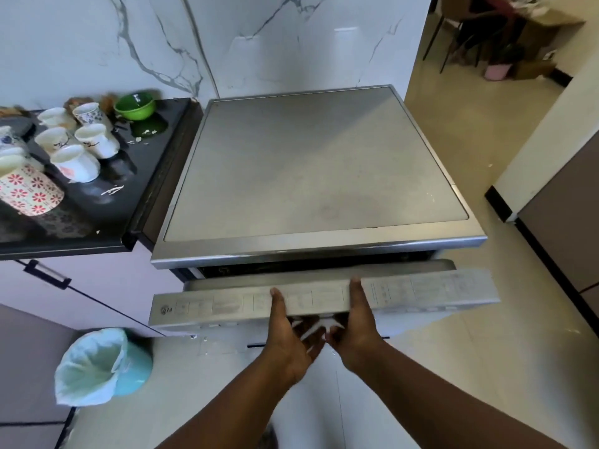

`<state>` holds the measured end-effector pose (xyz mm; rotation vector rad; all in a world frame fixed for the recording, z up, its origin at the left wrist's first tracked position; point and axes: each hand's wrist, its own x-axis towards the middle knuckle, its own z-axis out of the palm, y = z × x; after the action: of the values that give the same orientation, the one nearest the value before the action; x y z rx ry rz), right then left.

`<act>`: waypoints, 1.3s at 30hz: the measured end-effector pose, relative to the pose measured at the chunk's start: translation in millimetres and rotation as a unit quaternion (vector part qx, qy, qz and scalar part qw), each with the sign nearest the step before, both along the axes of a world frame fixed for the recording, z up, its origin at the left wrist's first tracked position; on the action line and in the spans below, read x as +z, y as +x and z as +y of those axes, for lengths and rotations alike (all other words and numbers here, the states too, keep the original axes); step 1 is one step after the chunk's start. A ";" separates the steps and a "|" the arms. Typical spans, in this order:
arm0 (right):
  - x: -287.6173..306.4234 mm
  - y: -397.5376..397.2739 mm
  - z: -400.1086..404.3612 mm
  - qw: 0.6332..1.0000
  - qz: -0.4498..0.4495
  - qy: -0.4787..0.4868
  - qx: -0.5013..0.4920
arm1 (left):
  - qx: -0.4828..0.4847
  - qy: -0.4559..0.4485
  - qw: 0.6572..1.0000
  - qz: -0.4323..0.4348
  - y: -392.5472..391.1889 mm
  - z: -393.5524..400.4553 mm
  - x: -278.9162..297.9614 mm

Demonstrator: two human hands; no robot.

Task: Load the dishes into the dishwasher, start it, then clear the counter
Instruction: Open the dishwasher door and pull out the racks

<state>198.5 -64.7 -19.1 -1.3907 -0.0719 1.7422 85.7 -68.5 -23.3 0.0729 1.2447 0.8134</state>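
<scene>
Hands, left (288, 338) and right (355, 328), fingers hooked under dishwasher door (227, 307) handle at 6 o'clock: lower evenly; cups (94, 140) wait on worktop (97, 228) at 9.

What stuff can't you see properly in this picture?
- Inside of the dishwasher: hidden in the head view by its door, which stands only slightly ajar.
- Fingers of the left hand and right hand: tucked under the door's edge.
- Cups at the counter's far left: cut off by the frame edge.
- Door panel labels: too blurred to read.
- Bin contents: hidden by its liner.
</scene>
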 end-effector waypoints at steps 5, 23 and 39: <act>20.1 37.9 -50.9 0.912 -0.200 -0.080 0.350 | -0.335 0.009 0.919 0.207 -49.6 -40.0 23.6; -54.1 60.9 -93.6 0.453 -0.753 0.226 0.420 | -0.492 0.306 0.491 0.651 -123.4 -71.6 -44.5; -177.2 40.0 -295.3 0.468 -0.672 0.069 0.570 | -0.740 0.226 0.469 0.425 -170.3 -227.8 -165.7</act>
<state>238.6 -359.9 -196.3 -2.4362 -2.3987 0.7134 -84.6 -296.3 -189.0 1.9462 1.2062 -0.6600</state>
